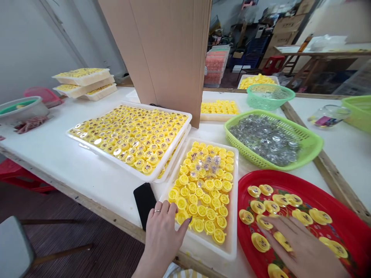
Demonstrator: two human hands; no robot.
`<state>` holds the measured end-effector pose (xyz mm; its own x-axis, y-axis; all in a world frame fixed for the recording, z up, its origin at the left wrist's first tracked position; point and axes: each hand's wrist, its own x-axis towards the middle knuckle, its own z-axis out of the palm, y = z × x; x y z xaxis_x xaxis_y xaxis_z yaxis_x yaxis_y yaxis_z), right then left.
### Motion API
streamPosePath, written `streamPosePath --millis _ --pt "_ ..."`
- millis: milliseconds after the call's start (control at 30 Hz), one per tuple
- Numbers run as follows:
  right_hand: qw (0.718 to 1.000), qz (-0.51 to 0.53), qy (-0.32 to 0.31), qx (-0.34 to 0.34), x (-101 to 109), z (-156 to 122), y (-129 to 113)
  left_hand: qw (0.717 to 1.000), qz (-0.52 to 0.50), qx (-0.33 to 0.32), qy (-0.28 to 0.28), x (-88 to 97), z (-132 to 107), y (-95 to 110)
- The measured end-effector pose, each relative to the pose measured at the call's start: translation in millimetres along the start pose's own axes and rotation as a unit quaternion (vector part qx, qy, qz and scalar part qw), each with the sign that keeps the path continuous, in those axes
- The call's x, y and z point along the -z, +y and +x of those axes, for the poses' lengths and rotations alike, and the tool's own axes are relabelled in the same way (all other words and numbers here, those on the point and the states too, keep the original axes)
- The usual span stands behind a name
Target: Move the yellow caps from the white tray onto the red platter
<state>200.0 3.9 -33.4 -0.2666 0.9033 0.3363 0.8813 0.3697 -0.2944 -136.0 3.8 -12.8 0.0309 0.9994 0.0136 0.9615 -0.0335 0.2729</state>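
My left hand (164, 233) rests at the near left corner of a white tray (235, 193), its fingers bent over the rim and its thumb apart beside the yellow caps. Small round yellow plastic caps (205, 199) fill this tray, with a cluster of clear pieces on top at the far part. My right hand (304, 247), slightly blurred, reaches flat over a red oval tray (344, 204), fingers stretched out and touching or just above the yellow pieces. Those yellow pieces (260, 242) have printed faces under shiny tops. One shows between my right fingers and thumb.
A black phone (145, 202) lies left of the cap tray. Behind are stacked trays of printed yellow pieces (130, 135), a tall cardboard sheet (171, 50) and a green basket (314, 148) of clear domes. A grey chair (14, 247) stands at the lower left.
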Motion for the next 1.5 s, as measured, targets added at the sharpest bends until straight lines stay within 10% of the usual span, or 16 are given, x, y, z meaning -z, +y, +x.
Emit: streamPosePath --millis 167,367,1167,1500 --pt "0.986 -0.075 0.006 0.149 -53 92 -61 0.999 0.017 0.042 0.029 -2.1 3 3" --pt "0.975 -0.126 -0.009 0.182 -95 121 -78 0.997 0.026 0.045 0.055 -9.3 13 10" --pt "0.978 -0.108 -0.032 0.175 -96 119 -71 0.991 -0.098 -0.040 0.077 -5.3 18 29" --pt "0.987 0.105 -0.034 0.119 -88 119 -69 0.962 -0.268 -0.045 0.008 -6.1 17 20"
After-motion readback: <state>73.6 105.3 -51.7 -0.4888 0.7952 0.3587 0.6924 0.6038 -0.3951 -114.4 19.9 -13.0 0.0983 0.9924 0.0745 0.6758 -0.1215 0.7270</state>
